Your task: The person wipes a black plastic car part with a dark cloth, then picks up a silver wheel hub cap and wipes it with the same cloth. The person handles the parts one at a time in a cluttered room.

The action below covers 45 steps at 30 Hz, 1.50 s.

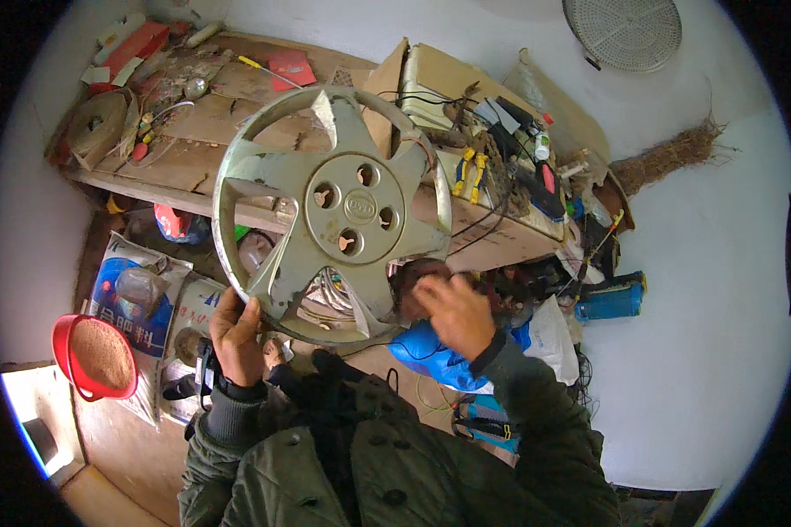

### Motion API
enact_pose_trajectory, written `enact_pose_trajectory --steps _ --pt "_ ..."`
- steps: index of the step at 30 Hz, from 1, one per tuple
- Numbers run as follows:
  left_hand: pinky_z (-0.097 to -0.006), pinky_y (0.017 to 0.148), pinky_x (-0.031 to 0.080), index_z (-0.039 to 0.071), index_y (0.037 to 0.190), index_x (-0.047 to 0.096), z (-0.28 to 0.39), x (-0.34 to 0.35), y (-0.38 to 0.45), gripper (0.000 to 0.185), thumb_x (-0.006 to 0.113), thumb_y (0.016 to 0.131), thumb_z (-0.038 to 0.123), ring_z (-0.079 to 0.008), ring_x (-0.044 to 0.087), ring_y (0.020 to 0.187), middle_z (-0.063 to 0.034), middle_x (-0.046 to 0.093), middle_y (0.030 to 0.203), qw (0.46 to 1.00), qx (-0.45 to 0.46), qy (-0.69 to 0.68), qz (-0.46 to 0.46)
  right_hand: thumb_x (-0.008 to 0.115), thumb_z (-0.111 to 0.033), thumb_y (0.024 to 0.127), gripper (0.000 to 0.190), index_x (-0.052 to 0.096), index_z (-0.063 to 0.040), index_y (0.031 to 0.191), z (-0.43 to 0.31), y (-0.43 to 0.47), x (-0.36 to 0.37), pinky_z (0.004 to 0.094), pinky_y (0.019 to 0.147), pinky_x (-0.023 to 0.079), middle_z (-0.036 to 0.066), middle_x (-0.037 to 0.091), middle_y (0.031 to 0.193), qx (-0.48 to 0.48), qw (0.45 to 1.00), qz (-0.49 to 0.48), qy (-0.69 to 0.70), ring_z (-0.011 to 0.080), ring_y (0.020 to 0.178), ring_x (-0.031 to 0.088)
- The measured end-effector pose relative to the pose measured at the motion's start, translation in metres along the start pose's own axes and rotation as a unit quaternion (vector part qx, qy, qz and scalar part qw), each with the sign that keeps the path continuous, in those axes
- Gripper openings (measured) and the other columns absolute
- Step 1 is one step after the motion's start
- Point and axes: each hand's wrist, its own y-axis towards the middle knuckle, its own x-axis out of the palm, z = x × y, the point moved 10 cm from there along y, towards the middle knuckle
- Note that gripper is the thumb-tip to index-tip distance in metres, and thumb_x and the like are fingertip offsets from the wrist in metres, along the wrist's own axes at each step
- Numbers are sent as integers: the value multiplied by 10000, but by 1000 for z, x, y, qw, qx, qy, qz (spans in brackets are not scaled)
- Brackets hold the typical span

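A dirty silver-grey wheel cover (340, 219) with wide spokes, round holes and a centre badge is held up before me. My left hand (239, 340) grips its lower left rim, with the thumb in front. At the lower right rim, my right hand (459, 315) has its fingers bent over a dark reddish cloth (416, 282), which lies against the cover. Both the hand and the cloth are partly blurred. The cloth hides that part of the rim. A loop of reddish wire (420, 146) hangs on the upper right of the cover.
Behind stands a cluttered wooden bench (191, 135) with a yellow-handled screwdriver (250, 62). Pliers (479, 176) lie on a cardboard box (494, 234) at right. Printed sacks (132, 296) and a red basin of meal (102, 356) are at lower left. A blue bag (435, 359) sits below.
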Motion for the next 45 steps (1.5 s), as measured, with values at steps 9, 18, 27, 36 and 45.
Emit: enact_pose_trajectory --steps 9,18,27,36,45 --pt "-265 710 498 -23 1230 593 -7 2 -12 336 572 946 156 -136 632 808 -68 688 1030 999 17 30 15 650 -46 732 439 658 -103 1167 6 -1 10 395 727 538 -4 616 1164 -14 998 -37 52 274 965 569" --pt "-260 698 502 -33 1230 604 -8 0 -11 334 578 964 167 -126 638 795 -61 695 994 998 31 34 47 643 -72 729 428 690 -96 1154 13 -6 6 405 801 533 35 642 1168 -41 990 -26 131 298 1013 589" --pt "-244 721 486 -57 1305 557 -3 1 -6 411 555 960 166 -117 626 831 -74 689 1044 998 29 21 50 582 9 691 443 695 -20 1118 111 14 -72 405 958 493 166 680 1141 73 957 44 279 359 1086 634" --pt "-218 655 398 -25 1282 584 1 -15 19 414 586 937 205 -80 524 726 3 632 916 996 26 52 61 639 -16 720 411 698 -48 1125 137 84 -86 419 841 531 68 653 1133 49 982 177 36 313 1013 613" --pt "-201 646 390 -31 1241 606 -2 -29 50 377 567 948 204 -65 539 732 -4 657 917 997 48 27 60 662 -63 764 274 672 -96 1036 114 128 -37 389 693 551 3 600 1083 -36 984 121 -128 272 948 567"
